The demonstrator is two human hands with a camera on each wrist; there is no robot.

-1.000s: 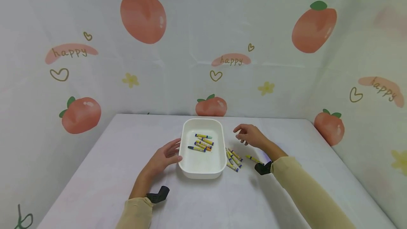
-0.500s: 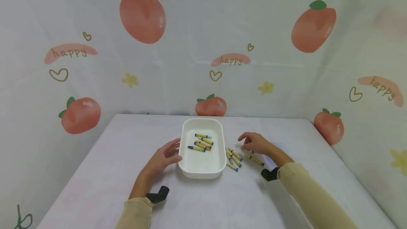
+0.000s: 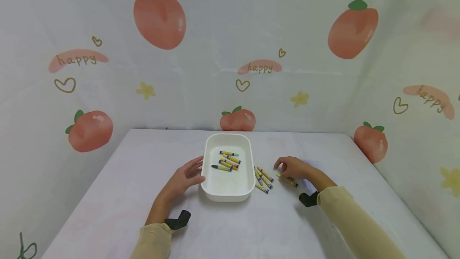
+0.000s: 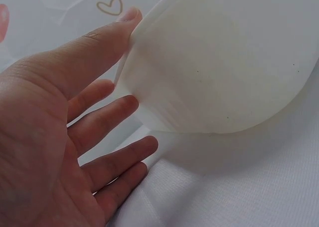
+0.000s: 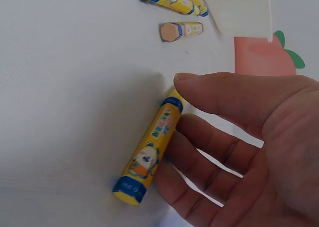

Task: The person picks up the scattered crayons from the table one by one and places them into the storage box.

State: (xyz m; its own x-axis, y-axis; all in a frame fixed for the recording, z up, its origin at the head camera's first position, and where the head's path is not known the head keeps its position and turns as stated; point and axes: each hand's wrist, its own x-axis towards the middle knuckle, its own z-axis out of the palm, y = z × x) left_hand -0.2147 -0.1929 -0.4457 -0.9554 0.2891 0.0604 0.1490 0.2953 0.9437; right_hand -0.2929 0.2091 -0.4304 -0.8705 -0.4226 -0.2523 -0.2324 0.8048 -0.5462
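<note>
A white plastic tray (image 3: 227,187) stands mid-table, with several yellow-wrapped crayons (image 3: 229,161) lying inside. At its left side, my left hand (image 3: 185,179) has its thumb at the rim and its fingers spread along the outer wall. In the left wrist view those fingers (image 4: 117,112) look loosely straight. To the right of the tray, my right hand (image 3: 292,169) is low over a single yellow crayon (image 5: 152,149) on the table. The right wrist view shows the thumb overlapping its tip and the other fingers bent close beside it, with a gap between thumb and forefinger.
Several more crayons (image 3: 265,179) lie in a loose cluster against the tray's right side. The table (image 3: 172,147) has a white cloth. Behind it hangs a white curtain (image 3: 201,51) printed with peaches. Each wrist wears a black camera mount (image 3: 177,220).
My right hand has moved toward me, slightly right and down, from beyond the single crayon to right over it. The left hand and the tray have stayed put.
</note>
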